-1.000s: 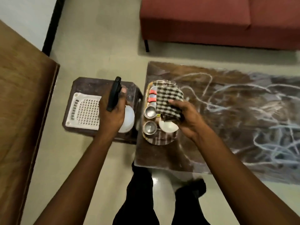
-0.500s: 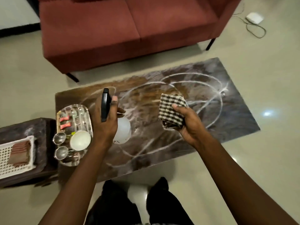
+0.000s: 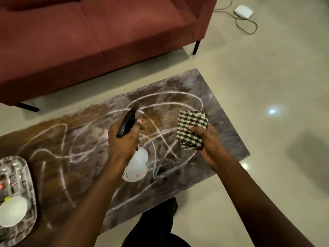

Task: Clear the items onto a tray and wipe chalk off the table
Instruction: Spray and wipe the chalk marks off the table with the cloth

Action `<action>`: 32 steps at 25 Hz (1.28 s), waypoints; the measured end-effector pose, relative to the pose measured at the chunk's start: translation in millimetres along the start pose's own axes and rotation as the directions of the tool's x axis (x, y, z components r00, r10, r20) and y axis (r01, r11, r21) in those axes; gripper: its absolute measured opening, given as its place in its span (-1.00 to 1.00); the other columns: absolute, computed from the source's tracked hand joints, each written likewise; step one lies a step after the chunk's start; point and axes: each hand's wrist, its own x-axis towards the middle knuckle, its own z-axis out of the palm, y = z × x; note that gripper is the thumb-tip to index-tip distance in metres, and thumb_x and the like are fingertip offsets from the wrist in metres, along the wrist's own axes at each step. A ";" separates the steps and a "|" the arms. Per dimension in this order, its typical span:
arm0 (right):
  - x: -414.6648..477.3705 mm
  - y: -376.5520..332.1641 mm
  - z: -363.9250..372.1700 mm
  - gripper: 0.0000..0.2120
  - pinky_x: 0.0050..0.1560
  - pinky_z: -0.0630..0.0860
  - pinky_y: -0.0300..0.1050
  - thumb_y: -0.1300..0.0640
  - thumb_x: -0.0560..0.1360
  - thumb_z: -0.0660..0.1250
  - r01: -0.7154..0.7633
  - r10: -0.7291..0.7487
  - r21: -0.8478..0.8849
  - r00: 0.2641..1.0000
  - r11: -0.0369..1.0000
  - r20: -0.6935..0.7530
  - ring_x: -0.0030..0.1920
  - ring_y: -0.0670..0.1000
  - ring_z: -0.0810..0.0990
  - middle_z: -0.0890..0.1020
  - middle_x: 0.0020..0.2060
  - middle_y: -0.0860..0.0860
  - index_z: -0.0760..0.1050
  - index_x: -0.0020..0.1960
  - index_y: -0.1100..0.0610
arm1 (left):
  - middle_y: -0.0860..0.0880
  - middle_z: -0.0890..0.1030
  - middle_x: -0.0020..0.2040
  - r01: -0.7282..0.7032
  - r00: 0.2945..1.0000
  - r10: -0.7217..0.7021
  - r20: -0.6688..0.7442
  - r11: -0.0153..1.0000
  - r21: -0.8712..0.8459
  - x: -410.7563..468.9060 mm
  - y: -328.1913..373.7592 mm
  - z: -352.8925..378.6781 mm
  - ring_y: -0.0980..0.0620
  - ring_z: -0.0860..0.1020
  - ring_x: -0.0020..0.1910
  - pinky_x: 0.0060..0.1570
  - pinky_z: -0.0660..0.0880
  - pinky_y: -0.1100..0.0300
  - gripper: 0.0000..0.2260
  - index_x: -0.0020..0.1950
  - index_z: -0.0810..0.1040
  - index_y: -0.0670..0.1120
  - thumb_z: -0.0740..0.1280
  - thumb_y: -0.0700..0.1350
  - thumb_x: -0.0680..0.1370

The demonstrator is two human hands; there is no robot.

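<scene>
The left hand [image 3: 122, 141] grasps a white spray bottle [image 3: 137, 166] by its black trigger head, nozzle pointing away over the table [image 3: 222, 139], whose dark top is covered in looping white chalk lines [image 3: 160, 102]. The right hand [image 3: 208, 143] clutches a folded checked cloth [image 3: 191, 129], held just above the table's right part, beside the bottle. The metal tray [image 3: 26, 175] sits at the table's left end and carries a white bowl [image 3: 13, 210], spoons and small items too blurred to identify.
</scene>
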 end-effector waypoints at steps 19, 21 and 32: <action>341.8 -66.8 -170.4 -0.66 0.08 0.58 -0.38 0.14 0.63 0.40 0.300 -0.445 -0.697 0.895 0.651 -0.031 0.09 -0.28 0.66 0.67 0.11 -0.19 0.49 0.39 0.00 | -0.21 0.55 -0.35 0.126 0.989 -0.142 0.039 0.951 0.282 234.9 -39.6 320.5 -0.19 0.54 -0.44 -0.29 0.62 -0.17 -0.72 -0.03 0.67 -0.10 0.52 0.12 0.55; 373.7 -74.9 -165.4 -0.66 -0.05 0.47 -0.52 0.13 0.62 0.40 0.333 -0.498 -0.741 0.867 0.584 -0.003 0.00 -0.33 0.63 0.66 0.06 -0.18 0.51 0.37 0.00 | -0.30 0.61 -0.29 0.162 0.984 -0.175 0.018 0.942 0.294 239.0 -46.9 330.0 -0.31 0.59 -0.37 -0.29 0.63 -0.18 -0.65 -0.11 0.64 -0.19 0.53 0.11 0.55; 483.6 -54.3 -112.4 -0.44 0.65 0.25 0.25 0.06 0.67 0.27 0.646 -0.212 -0.734 0.703 -0.209 0.679 0.68 0.20 0.26 0.35 0.67 0.07 0.33 0.67 -0.01 | -0.15 0.68 -0.30 0.218 0.976 -0.213 -0.045 0.957 0.190 255.7 -65.7 338.7 -0.09 0.52 -0.48 -0.36 0.60 -0.10 -0.66 -0.15 0.68 -0.06 0.47 0.22 0.50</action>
